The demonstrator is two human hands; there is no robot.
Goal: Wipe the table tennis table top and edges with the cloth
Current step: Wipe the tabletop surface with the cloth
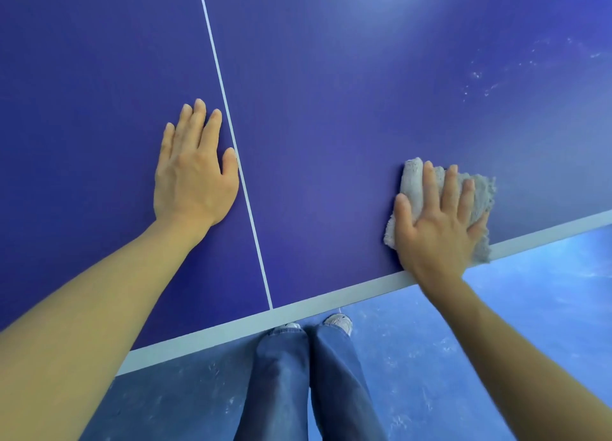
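Note:
The blue table tennis table (331, 126) fills most of the view, with a thin white centre line (231, 132) and a white band along its near edge (331, 300). My right hand (437, 225) lies flat with straight fingers on a grey fluffy cloth (480, 189), pressing it onto the top just inside the near edge. My left hand (193, 169) rests flat on the bare top, left of the centre line, holding nothing.
Pale smudges (480, 79) mark the top at the far right. Below the near edge I see my jeans-clad legs (308, 381), my shoes (339, 321) and the blue scuffed floor (496, 341).

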